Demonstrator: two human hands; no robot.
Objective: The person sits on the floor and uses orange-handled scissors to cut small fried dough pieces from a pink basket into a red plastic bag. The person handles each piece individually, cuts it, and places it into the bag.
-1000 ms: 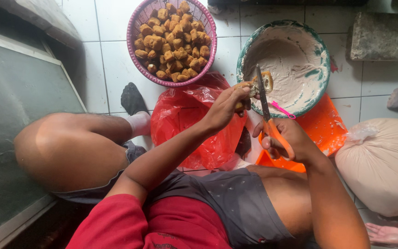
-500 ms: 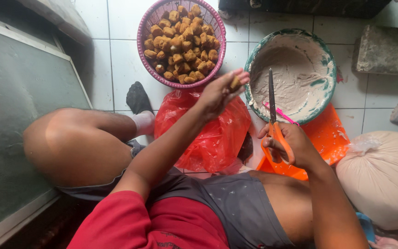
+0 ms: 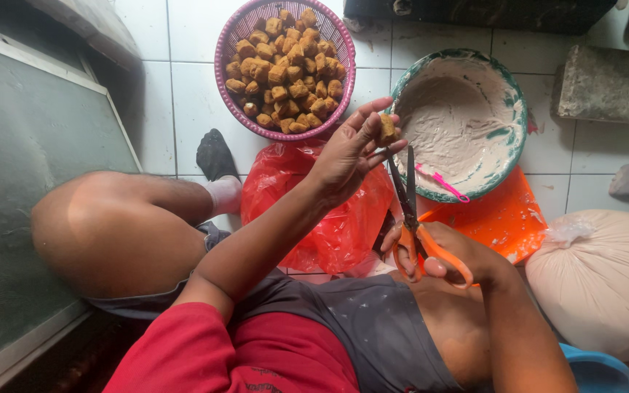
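Note:
My left hand [image 3: 347,153] holds a small brown fried tofu piece [image 3: 386,128] between thumb and fingertips, above a red plastic bag [image 3: 329,211]. My right hand [image 3: 449,255] grips orange-handled scissors [image 3: 410,218], blades pointing up with their tips just under the tofu piece. A pink basket [image 3: 223,80] full of brown fried tofu pieces [image 3: 285,69] stands on the white tiled floor ahead. To its right a green-rimmed bowl [image 3: 520,138] holds pale batter, with a pink utensil [image 3: 442,182] resting in it.
An orange tray [image 3: 507,222] lies under the bowl. A large cream-coloured sack [image 3: 606,280] sits at the right, a grey stone block [image 3: 609,84] behind it. My bent left leg [image 3: 125,229] and socked foot [image 3: 216,160] lie beside a green glass panel [image 3: 16,167].
My left hand has drawn the tofu piece back from the bowl toward the middle, and the scissors' tips have come up beneath it. The camera has moved closer.

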